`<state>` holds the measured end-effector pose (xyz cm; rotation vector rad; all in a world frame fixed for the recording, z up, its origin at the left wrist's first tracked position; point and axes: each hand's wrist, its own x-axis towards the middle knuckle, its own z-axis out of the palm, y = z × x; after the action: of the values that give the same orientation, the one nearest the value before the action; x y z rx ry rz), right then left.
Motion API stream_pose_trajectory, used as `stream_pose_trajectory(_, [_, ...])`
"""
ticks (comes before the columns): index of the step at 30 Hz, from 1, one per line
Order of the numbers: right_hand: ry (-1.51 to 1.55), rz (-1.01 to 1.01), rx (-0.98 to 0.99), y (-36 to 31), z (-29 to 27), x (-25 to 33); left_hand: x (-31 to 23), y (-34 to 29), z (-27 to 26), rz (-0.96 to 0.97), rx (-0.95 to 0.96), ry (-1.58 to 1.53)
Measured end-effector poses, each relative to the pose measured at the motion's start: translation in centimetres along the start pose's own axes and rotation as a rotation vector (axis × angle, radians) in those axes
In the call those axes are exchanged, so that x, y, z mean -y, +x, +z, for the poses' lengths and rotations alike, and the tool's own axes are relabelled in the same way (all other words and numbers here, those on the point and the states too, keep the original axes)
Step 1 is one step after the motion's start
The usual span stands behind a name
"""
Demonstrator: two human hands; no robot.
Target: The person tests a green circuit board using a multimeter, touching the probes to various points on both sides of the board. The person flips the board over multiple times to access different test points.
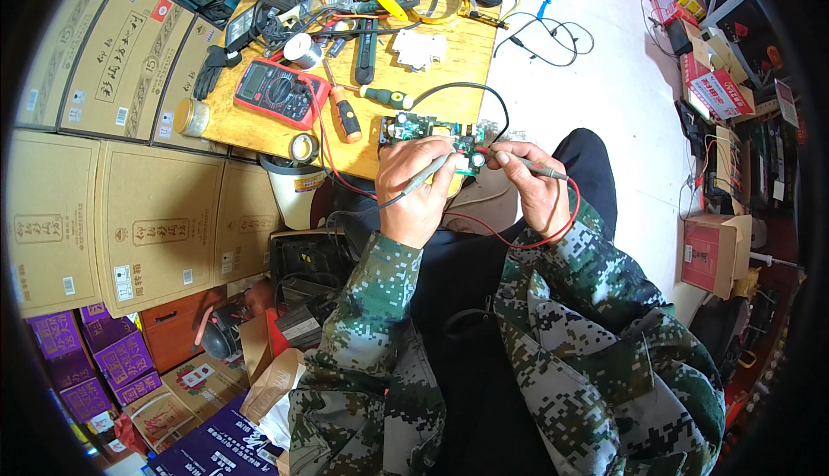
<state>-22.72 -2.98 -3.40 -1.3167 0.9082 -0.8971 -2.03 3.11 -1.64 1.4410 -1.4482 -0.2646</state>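
A green circuit board [399, 127] with mounted parts lies at the near edge of the wooden table. My left hand [413, 189] is closed around a grey multimeter probe [426, 174], its tip hidden near the board's middle. My right hand [537, 189] pinches the other multimeter probe [544, 168], whose red lead curves down past my wrist. That probe points at the board's right end; contact cannot be made out. The red multimeter [281, 92] rests on the table to the left, its leads running toward my hands. A black cable [471, 86] arches over the board's far side.
Screwdrivers [348, 120], a solder spool [303, 50] and a yellow-rimmed magnifier [434, 3] lie among tangled cables on the table [345, 158]. Cardboard boxes [155, 225] are stacked at the left. A white bucket [292, 193] stands under the table edge. Cluttered shelves [721, 148] line the right.
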Motion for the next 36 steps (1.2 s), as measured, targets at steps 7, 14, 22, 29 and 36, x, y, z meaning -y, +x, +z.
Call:
stream_pose_trajectory(7, [-0.015, -0.017, -0.01, 0.11, 0.04, -0.26, -0.02, 0.04, -0.04, -0.006, 0.001, -0.002])
stream_pose_trajectory(14, [-0.006, -0.025, -0.008, 0.12, 0.09, -0.28, 0.03, 0.06, 0.03, -0.003, 0.0, 0.006])
stream_pose_trajectory(22, [0.02, -0.026, -0.01, 0.11, 0.08, -0.34, 0.04, 0.01, -0.02, -0.013, 0.007, 0.014])
stream_pose_trajectory(29, [0.008, -0.009, -0.008, 0.18, 0.13, -0.29, 0.07, 0.04, 0.07, -0.012, -0.002, 0.0])
stream_pose_trajectory(36, [0.023, -0.015, -0.004, 0.22, 0.08, -0.53, 0.0, 0.06, 0.02, -0.011, 0.002, 0.003])
